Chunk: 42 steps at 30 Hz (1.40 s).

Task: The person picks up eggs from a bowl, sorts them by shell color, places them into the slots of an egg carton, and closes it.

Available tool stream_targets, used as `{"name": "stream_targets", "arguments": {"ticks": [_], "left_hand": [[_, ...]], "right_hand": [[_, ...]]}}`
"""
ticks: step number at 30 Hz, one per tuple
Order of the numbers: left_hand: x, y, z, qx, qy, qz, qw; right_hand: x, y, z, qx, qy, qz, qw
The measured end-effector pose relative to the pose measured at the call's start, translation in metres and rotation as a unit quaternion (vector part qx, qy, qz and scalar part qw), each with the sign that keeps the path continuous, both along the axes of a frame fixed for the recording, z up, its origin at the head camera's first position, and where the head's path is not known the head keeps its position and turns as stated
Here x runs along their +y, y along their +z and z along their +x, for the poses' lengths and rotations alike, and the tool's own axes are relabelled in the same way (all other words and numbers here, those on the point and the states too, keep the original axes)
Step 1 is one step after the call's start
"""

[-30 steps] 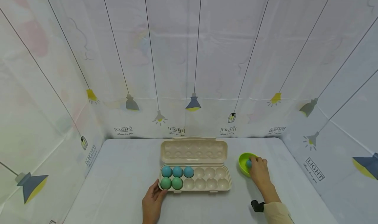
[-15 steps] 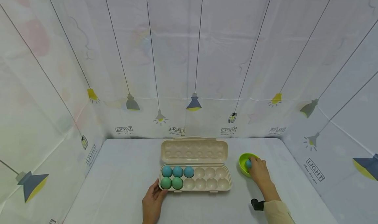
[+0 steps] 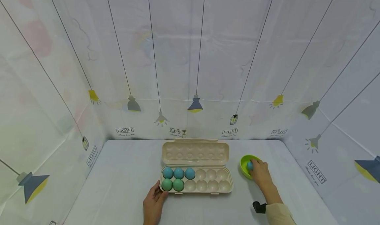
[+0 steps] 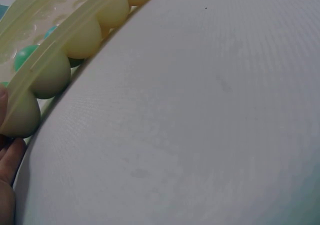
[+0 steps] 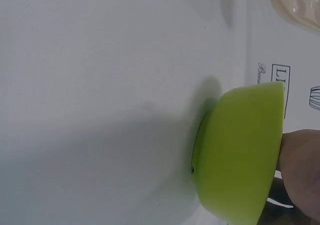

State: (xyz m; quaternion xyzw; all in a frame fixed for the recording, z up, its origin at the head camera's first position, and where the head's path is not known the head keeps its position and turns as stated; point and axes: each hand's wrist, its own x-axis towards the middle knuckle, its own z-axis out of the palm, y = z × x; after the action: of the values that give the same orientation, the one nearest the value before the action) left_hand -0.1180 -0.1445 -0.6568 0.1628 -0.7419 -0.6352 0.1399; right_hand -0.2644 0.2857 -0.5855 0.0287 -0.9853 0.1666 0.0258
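In the head view, an egg carton (image 3: 212, 191) lies with its lid (image 3: 195, 152) folded back. Three blue balls (image 3: 178, 173) fill the left of its back row. Two green balls (image 3: 178, 184) sit in the front row's left cups. My left hand (image 3: 153, 203) holds the carton's front left corner, thumb at the front edge and fingers along the side. At the right, my right hand (image 3: 260, 172) reaches into a lime green bowl (image 3: 244, 159), its fingers on another blue ball (image 3: 250, 165). The right wrist view shows the bowl's outside (image 5: 240, 150); the ball is hidden there.
A white cloth covers the table (image 3: 118, 172). Behind and on both sides stand white curtains (image 3: 190, 53) printed with hanging lamps. A black wrist piece (image 3: 259, 207) sticks out beside the right sleeve (image 3: 279, 214).
The left hand and carton stay as they were. My right hand remains in the bowl with its fingers on the blue ball, shifting only slightly.
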Motion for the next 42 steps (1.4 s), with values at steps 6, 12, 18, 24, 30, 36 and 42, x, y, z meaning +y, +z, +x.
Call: {"name": "stream_targets", "arguments": {"ticks": [6, 12, 18, 24, 30, 36, 42], "left_hand": [[0.0, 0.0, 0.0, 0.01, -0.005, 0.006, 0.9999], [-0.002, 0.003, 0.001, 0.029, -0.011, 0.011, 0.9994], [-0.001, 0.006, 0.002, 0.032, -0.013, 0.008, 0.9994], [-0.001, 0.005, 0.001, 0.03, -0.013, 0.011, 0.9994], [-0.001, 0.004, 0.001, 0.026, -0.012, 0.008, 0.9996], [0.0, 0.004, 0.002, 0.023, -0.01, 0.012, 0.9996], [0.0, 0.004, 0.003, 0.025, -0.011, 0.012, 0.9996]], "right_hand": [[0.001, 0.001, 0.003, 0.019, 0.005, -0.015, 0.9997], [-0.003, 0.009, 0.007, 0.072, -0.005, -0.059, 0.9957], [-0.014, 0.021, 0.009, 0.126, -0.005, -0.096, 0.9873], [-0.028, 0.033, 0.014, 0.161, 0.006, -0.114, 0.9804], [-0.042, 0.037, 0.018, 0.163, 0.009, -0.128, 0.9782], [-0.061, 0.043, 0.027, 0.147, 0.019, -0.145, 0.9783], [-0.081, 0.042, 0.034, 0.145, 0.032, -0.149, 0.9775]]}}
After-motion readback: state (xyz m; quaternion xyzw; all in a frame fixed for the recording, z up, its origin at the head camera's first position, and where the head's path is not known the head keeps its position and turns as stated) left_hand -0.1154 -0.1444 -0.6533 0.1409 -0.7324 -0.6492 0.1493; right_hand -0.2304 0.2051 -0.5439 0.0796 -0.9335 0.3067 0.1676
